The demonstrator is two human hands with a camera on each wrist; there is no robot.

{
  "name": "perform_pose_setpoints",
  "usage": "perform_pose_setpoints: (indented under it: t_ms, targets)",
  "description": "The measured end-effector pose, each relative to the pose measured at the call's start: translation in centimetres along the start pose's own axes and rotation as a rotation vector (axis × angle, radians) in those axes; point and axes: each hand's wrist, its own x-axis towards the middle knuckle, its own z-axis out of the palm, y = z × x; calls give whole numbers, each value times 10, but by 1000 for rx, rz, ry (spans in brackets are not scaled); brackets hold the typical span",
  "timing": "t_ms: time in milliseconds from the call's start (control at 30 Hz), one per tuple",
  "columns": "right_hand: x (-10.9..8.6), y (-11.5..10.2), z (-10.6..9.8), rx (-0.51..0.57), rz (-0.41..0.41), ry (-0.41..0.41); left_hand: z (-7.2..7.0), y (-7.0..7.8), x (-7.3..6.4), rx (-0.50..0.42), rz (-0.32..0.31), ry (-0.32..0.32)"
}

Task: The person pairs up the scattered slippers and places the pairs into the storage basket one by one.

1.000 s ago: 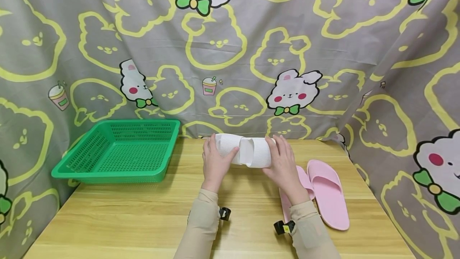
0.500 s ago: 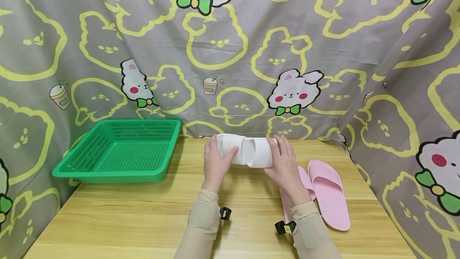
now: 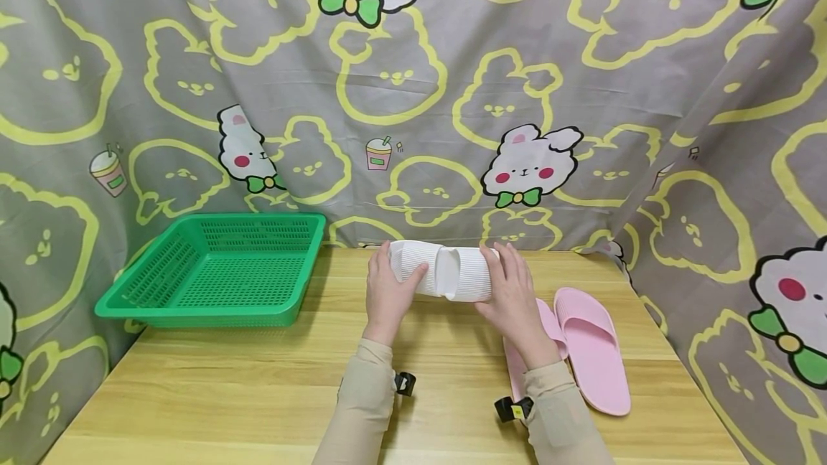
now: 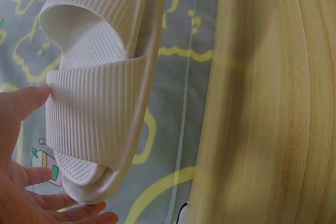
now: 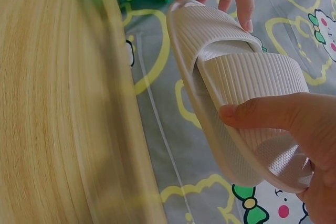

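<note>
A pair of white ribbed slippers is held together on edge above the back of the wooden table, soles away from me. My left hand grips their left end, thumb across the front strap and fingers behind. The other end is gripped by my right hand in the same way. In the left wrist view the white slippers stand beside my left hand, thumb tip on the strap. In the right wrist view my right hand's thumb presses the white slippers' strap.
An empty green mesh basket sits at the table's back left. Two pink slippers lie flat at the right, partly under my right forearm. A grey cartoon-print cloth hangs behind and along both sides.
</note>
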Motion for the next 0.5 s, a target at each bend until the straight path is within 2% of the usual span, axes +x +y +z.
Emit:
perform_pose_setpoints:
  t_ms: [500]
  targets:
    - [0, 1, -2, 13, 3, -5, 2, 0, 0, -13, 20, 8]
